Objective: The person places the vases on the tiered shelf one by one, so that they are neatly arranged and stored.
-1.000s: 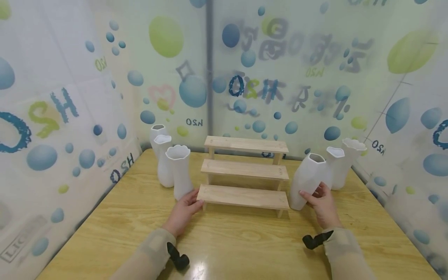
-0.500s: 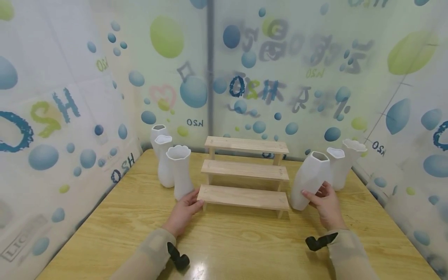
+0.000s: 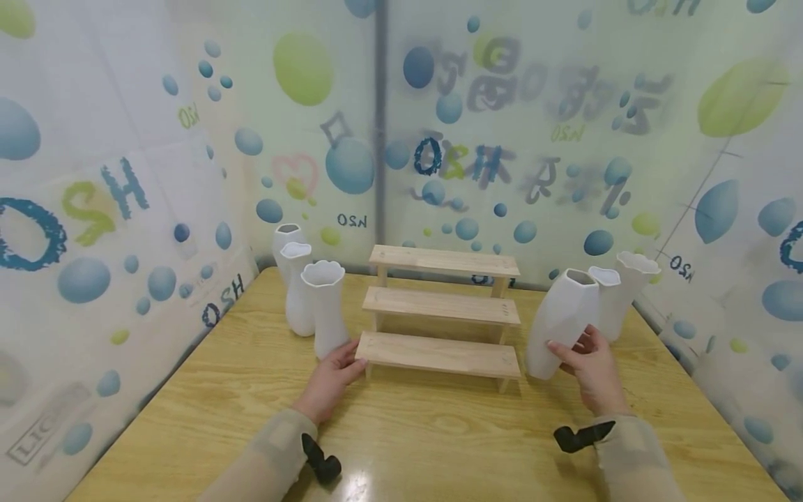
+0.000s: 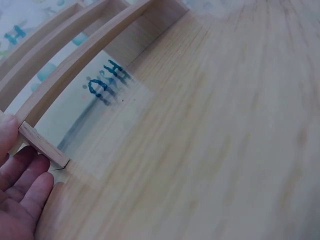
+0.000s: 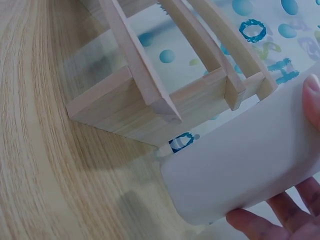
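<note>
My left hand [image 3: 329, 383] grips the left end of the lowest step of a three-tier wooden stand [image 3: 442, 352]. In the left wrist view its thumb lies at the step's corner, and its fingers curl beside the short leg [image 4: 42, 145]. My right hand [image 3: 592, 373] holds a white faceted vase [image 3: 561, 321] near the stand's right end. The vase leans right, with its mouth up. In the right wrist view the thumb [image 5: 312, 97] is on one side of the vase and fingers are on the other. Whether its base touches the table cannot be told.
At left stand a scalloped white vase [image 3: 327, 307], a rounded white vase [image 3: 300, 300] and a vase [image 3: 285, 240] behind them. Two more white vases, one narrow [image 3: 605, 277] and one frilled [image 3: 636, 279], stand behind my right hand. Printed curtains [image 3: 351, 63] surround the wooden table [image 3: 401, 446].
My right hand and the faceted vase have shifted a little to the right, away from the stand, covering more of the narrow vase. My left hand keeps its place on the stand.
</note>
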Motion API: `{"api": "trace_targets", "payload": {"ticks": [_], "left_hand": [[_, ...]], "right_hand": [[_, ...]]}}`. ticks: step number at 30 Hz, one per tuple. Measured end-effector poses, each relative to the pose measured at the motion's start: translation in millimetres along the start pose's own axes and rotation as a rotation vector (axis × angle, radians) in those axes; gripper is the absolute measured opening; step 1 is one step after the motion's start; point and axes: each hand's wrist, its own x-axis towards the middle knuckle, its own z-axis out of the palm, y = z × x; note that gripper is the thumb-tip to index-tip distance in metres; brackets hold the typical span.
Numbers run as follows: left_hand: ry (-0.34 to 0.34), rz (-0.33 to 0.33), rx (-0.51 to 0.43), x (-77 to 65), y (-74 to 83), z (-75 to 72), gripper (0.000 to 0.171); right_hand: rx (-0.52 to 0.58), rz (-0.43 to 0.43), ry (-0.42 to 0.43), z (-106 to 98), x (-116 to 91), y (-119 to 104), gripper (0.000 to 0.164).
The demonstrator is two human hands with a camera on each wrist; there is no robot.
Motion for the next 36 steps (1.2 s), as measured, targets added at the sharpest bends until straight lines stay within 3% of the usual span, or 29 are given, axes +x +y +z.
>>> {"api": "trace_targets", "payload": {"ticks": [5,13,23,36], "left_hand": [[0.0,-0.008,-0.009,-0.7,2.3,0.6,0.056],[-0.017,-0.025,-0.014,-9.1,21.9,1.6,0.054],[0.01,-0.018,0.013,2.7,-3.1,-0.7,0.057],[0.005,-0.023,0.011,1.0,-2.4,-1.1,0.058]], "right_hand": [[-0.016,-0.023,-0.019,-2,-3,-5,0.082],[-0.037,-0.045,-0.03,-1,-8,-13,0.083],[-0.039,-0.083,-0.056,3,-14,-22,0.078],[-0.055,-0.103,-0.089,14,-18,-32,0.08]]}}
